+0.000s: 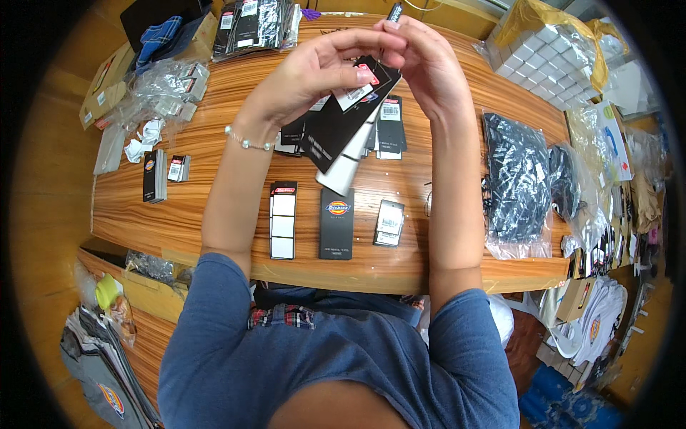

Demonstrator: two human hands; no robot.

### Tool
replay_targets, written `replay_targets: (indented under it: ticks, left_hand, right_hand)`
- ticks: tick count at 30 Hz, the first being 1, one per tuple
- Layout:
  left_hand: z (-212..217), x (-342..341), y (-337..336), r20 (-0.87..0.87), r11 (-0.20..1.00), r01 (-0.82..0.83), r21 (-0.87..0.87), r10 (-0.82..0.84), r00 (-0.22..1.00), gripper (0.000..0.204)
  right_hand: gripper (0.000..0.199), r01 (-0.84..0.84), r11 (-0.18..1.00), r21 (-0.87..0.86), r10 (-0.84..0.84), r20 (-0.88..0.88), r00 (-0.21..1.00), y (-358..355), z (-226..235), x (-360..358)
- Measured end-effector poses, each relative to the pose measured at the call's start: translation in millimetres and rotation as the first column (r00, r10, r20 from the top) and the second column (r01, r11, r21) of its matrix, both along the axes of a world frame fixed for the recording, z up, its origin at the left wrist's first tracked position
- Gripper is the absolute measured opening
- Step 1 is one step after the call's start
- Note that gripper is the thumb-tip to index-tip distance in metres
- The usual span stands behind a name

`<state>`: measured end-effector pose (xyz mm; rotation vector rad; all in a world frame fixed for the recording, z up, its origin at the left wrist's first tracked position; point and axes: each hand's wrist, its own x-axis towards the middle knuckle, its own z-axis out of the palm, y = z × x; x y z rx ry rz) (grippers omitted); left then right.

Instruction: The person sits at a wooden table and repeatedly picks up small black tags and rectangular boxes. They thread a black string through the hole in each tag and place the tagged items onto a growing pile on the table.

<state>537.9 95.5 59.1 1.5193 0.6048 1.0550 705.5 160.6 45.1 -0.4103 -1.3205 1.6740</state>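
My left hand (318,71) is closed on a bunch of hang tags, with the thumb pressed on a small white label tag. A long black hang tag (332,136) and a white tag (337,175) slant down from the bunch. My right hand (436,68) meets the left at the fingertips, pinching a small black piece with white marks (394,11). Below on the table lie a stack of black-and-white label tags (284,222), a black hang tag stack (336,229) and small white barcode tags (389,222). More tags (391,129) lie partly hidden behind my hands.
On the right lies a clear bag of black strings (518,182), with a yellow-wrapped block of white boxes (547,53) behind. Bundled tags (254,28) sit at the back. Tag stacks (154,175) and crumpled plastic (161,93) are at left. The wooden table's front edge (357,282) is close to me.
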Motion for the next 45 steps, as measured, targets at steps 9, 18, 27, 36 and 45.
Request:
replay_targets:
  ticks: [9, 18, 27, 36, 45]
  left_hand:
    - [3.3, 21.3, 75.0, 0.099, 0.931, -0.354, 0.094, 0.345, 0.933, 0.042]
    - [-43.2, 40.6, 158.0, -0.082, 0.964, -0.181, -0.194, 0.168, 0.982, 0.031]
    - [-69.2, 67.3, 145.4, 0.003, 0.926, -0.331, -0.183, 0.337, 0.941, 0.033]
    - [-61.8, 84.5, 126.7, 0.056, 0.906, -0.415, 0.078, 0.412, 0.910, 0.026]
    - [-65.2, 54.3, 176.2, -0.013, 0.914, -0.397, -0.085, 0.398, 0.917, 0.020]
  right_hand:
    - [0.051, 0.223, 0.962, 0.155, -0.242, 0.111, 0.964, 0.7, 14.6, 15.3]
    - [0.039, 0.354, 0.935, 0.031, -0.329, 0.454, 0.828, 28.8, -43.7, 44.9]
    - [0.047, 0.395, 0.883, -0.254, -0.351, 0.203, 0.914, 27.6, -75.4, 36.8]
    - [0.053, 0.460, 0.880, -0.118, -0.458, 0.044, 0.888, 33.6, -82.4, 30.7]
    - [0.046, 0.311, 0.950, -0.034, -0.255, 0.491, 0.833, 22.9, -87.4, 39.9]
